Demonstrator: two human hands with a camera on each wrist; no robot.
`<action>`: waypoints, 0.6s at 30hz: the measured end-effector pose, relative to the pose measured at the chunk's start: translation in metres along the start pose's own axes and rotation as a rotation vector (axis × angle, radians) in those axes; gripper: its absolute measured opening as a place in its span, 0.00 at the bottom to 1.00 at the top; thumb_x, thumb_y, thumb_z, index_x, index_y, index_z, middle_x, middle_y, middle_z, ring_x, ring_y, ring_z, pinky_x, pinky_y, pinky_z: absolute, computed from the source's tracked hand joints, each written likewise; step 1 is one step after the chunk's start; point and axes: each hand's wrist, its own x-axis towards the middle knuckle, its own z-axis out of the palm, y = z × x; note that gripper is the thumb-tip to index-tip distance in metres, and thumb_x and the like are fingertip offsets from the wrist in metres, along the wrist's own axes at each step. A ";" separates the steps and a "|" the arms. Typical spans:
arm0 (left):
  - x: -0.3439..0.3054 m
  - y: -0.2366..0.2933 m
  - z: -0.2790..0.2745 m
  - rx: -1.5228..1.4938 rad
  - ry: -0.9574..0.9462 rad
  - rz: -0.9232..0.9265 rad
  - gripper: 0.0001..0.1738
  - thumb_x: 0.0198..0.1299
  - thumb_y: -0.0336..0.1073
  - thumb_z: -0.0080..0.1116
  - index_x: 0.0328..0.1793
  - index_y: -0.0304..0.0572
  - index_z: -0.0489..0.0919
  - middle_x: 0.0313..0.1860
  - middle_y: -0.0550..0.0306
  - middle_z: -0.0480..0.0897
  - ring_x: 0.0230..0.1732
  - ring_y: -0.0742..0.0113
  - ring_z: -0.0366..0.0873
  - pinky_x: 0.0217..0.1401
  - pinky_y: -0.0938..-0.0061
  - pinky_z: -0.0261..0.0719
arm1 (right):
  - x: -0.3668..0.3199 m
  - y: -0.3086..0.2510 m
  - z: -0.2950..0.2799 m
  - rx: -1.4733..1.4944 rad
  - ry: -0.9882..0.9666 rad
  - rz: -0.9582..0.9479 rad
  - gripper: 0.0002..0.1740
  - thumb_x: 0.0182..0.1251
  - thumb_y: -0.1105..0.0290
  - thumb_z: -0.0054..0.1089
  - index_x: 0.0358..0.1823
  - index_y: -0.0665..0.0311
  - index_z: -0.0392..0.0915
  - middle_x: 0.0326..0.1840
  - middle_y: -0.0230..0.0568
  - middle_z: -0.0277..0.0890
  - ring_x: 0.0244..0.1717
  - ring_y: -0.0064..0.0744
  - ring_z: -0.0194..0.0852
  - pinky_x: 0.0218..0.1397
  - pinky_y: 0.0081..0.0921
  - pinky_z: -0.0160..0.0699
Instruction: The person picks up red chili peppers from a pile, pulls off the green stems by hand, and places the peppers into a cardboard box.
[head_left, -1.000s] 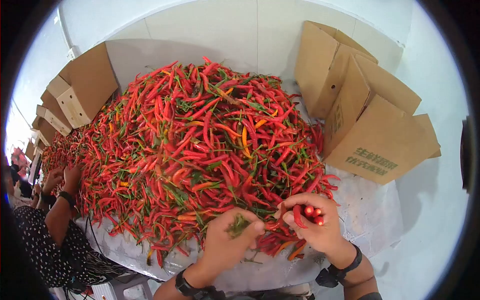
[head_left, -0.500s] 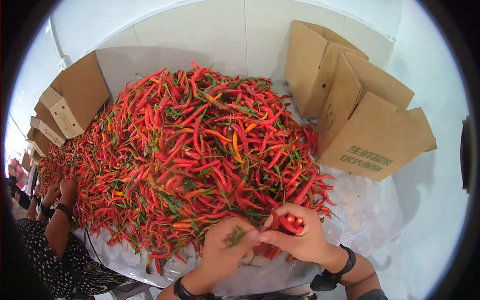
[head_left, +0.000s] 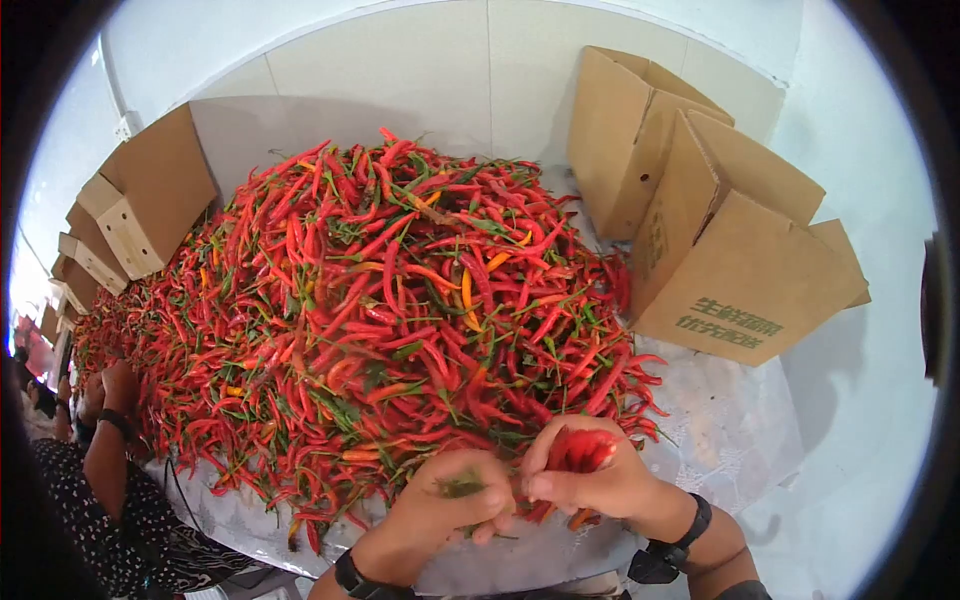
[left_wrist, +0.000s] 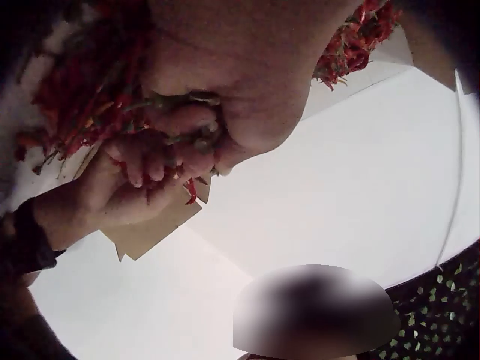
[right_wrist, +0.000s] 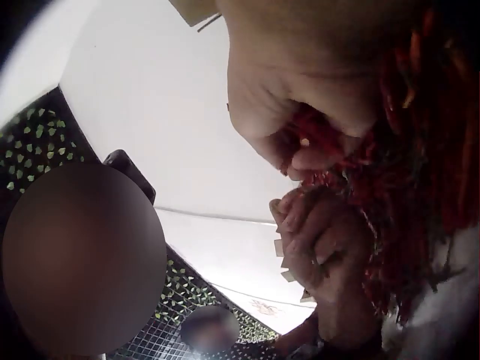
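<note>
A large heap of red chillies (head_left: 330, 300), with some orange ones and green stems, covers the table. At its front edge my left hand (head_left: 450, 500) curls round a bunch of green stems (head_left: 462, 485). Just to its right, my right hand (head_left: 595, 475) holds several red chillies (head_left: 582, 450) in its palm, thumb and finger brought close to the left fingertips. In the left wrist view green stems (left_wrist: 176, 99) show in the left fist. The right wrist view has red chillies (right_wrist: 311, 135) inside the right hand; what lies between the fingertips is hard to tell.
Open cardboard boxes (head_left: 725, 270) stand at the right, and more boxes (head_left: 160, 200) line the left back. Another person's arm (head_left: 105, 465) reaches into the heap at the left. A pale plastic cover (head_left: 735, 420) lies under the heap, with a wall (head_left: 400, 60) behind.
The hands came together from their earlier spacing, then parted slightly at the fingertips. The right hand's chillies sit deeper in its palm. The other person's hand has moved a little left.
</note>
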 end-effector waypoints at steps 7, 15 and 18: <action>0.007 0.015 0.015 -0.148 0.343 -0.012 0.08 0.60 0.33 0.54 0.40 0.34 0.75 0.27 0.51 0.77 0.16 0.75 0.67 0.15 0.84 0.61 | 0.027 -0.022 -0.025 -0.396 0.584 -0.255 0.06 0.62 0.72 0.59 0.37 0.66 0.75 0.30 0.40 0.76 0.30 0.32 0.78 0.27 0.27 0.74; 0.006 0.005 0.007 -0.114 0.321 -0.092 0.06 0.61 0.31 0.55 0.39 0.35 0.75 0.25 0.54 0.75 0.17 0.74 0.68 0.16 0.83 0.62 | 0.081 -0.029 -0.064 -1.445 0.709 -0.015 0.17 0.50 0.59 0.70 0.31 0.67 0.80 0.24 0.46 0.75 0.28 0.27 0.77 0.35 0.30 0.75; 0.005 0.007 0.007 -0.083 0.308 -0.096 0.05 0.60 0.31 0.57 0.38 0.36 0.75 0.25 0.55 0.76 0.18 0.74 0.69 0.16 0.83 0.62 | 0.085 -0.035 -0.061 -1.114 0.705 -0.059 0.20 0.47 0.57 0.70 0.36 0.65 0.82 0.31 0.50 0.79 0.37 0.45 0.80 0.42 0.34 0.77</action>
